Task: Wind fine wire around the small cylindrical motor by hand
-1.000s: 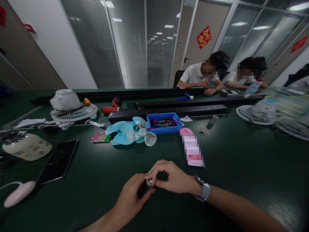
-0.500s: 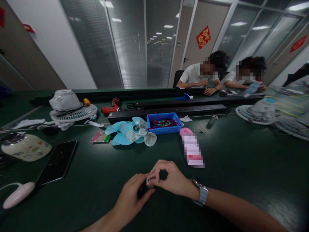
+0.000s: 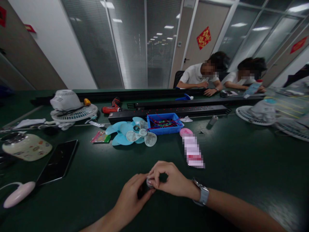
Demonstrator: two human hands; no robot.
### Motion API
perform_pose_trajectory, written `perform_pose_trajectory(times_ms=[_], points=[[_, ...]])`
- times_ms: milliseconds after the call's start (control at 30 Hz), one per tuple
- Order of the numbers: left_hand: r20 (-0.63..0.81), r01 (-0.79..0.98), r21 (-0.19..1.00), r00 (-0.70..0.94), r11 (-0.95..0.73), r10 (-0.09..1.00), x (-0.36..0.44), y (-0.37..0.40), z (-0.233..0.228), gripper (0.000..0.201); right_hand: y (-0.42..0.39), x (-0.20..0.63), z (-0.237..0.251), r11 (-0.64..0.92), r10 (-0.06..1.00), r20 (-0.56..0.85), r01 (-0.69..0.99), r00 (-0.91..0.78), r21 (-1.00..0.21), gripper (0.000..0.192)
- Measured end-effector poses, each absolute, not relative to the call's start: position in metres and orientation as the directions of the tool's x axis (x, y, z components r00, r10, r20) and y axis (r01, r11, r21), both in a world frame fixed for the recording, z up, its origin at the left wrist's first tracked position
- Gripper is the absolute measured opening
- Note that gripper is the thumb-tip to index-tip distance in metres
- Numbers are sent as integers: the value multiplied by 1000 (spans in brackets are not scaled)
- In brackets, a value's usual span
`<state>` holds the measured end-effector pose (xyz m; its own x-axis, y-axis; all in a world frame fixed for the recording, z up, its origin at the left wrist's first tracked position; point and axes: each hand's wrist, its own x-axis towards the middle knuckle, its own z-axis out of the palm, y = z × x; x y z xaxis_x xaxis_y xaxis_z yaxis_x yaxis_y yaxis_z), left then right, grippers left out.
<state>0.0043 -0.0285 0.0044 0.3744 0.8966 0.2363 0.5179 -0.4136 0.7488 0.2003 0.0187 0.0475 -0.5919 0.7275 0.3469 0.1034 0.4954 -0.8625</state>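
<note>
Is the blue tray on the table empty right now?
No, the blue tray holds a tangle of red wires and small parts.

**Bare forearms, one wristwatch**

Both forearms enter from the bottom edge of the head view and are bare as far as they show; no sleeve, cuff or glove is visible on either. The left hand (image 3: 131, 196) wears nothing: no ring, band or strap can be made out. The right hand (image 3: 169, 180) is likewise without rings, as far as the dim light allows. Just behind it, the right wrist carries a wristwatch (image 3: 202, 193) with a pale grey strap and a metallic silver-toned case seen edge-on; its dial faces away and cannot be read. Fingernails look short and unpainted.
</note>
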Motion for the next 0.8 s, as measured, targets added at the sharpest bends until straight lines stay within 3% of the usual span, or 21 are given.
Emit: perform_pose_trajectory(times_ms=[267, 633, 800], points=[[229, 550, 730, 363, -406, 903, 6, -28, 6, 14, 27, 207, 60, 564, 582, 343, 62, -737, -824, 21], [232, 536, 737, 371, -411, 899, 3, -28, 3, 30, 20, 202, 48, 432, 779, 282, 154, -561, -889, 25], [236, 527, 742, 374, -415, 897, 4, -29, 2, 28, 16, 199, 43, 419, 817, 293, 163, -496, -893, 29]])
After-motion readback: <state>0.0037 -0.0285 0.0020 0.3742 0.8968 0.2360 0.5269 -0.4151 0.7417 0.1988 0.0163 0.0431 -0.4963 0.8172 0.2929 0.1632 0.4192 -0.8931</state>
